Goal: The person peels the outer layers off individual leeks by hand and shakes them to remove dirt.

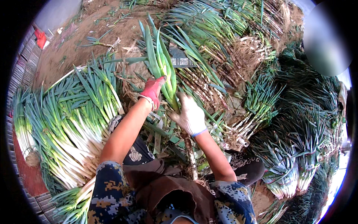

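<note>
A long green onion [168, 89] stands tilted in front of me, its broad leaves pointing away. My left hand [153, 91], in a red glove, is closed round its green upper stalk. Lower down, my right hand [189, 114], in a white glove with a blue cuff, takes the stalk between thumb and fingers, the thumb apart; part of its grip is hidden. Below that hand a brown, soil-stained stalk [190, 153] runs down toward my lap and ends in roots. To my left lies a big pile of clean green onions [80, 138] with white stalks.
Unpeeled green onions [223, 56] with dirty roots are heaped ahead and to the right. Tied bundles [283, 179] and a dark green heap [294, 123] lie far right. Stripped leaves [160, 130] litter the ground between my knees. Bare soil [85, 30] shows at the far left.
</note>
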Motion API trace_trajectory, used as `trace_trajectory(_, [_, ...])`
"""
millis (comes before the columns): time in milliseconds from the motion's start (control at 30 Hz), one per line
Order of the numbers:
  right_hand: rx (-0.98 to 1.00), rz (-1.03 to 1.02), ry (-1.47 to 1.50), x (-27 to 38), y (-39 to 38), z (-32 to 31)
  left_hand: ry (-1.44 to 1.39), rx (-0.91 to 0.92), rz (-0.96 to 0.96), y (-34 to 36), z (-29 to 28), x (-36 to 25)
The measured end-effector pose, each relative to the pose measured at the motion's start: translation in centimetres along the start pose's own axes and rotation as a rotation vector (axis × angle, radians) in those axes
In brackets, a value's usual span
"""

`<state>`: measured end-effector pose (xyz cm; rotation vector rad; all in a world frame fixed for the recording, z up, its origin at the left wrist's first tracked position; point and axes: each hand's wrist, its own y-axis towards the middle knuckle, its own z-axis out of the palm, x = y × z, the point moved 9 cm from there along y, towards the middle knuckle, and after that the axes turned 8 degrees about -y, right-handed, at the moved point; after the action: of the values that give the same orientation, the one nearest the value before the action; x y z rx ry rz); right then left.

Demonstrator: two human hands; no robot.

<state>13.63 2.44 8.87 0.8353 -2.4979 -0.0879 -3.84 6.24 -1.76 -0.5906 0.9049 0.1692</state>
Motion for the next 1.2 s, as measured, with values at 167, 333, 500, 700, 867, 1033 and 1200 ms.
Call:
trace_trajectory(167, [0.069,0.158,-0.099,-2.3,4.4,3.9,0.010,0.282,0.142,-3.9,4.0,-2.3])
trace_trajectory(333, [-0.073,0.394,0.717,-7.9,2.8,5.8,-0.189,0.343,-0.055,-4.7,4.1,-2.4])
trace_trajectory(500, [-0.160,0.547,0.922,-7.5,0.8,7.2,-0.255,0.287,-0.211,-3.1,3.3,0.6])
trace_trajectory(700, [-0.164,0.599,0.884,-8.6,-3.3,8.7,-0.211,0.064,-0.257,-1.4,1.8,4.4])
trace_trajectory(867, [-0.049,0.603,0.902,-8.6,-9.1,9.0,-0.394,0.197,-0.352,-3.3,3.2,4.2])
trace_trajectory(1033, [0.419,0.347,0.371,-8.3,-20.4,9.3,-0.393,0.220,-0.227,-1.4,3.0,2.6])
trace_trajectory(1200, [0.867,0.222,-0.144,-10.7,-26.4,10.0,-0.340,0.257,-0.196,-3.0,4.6,0.8])
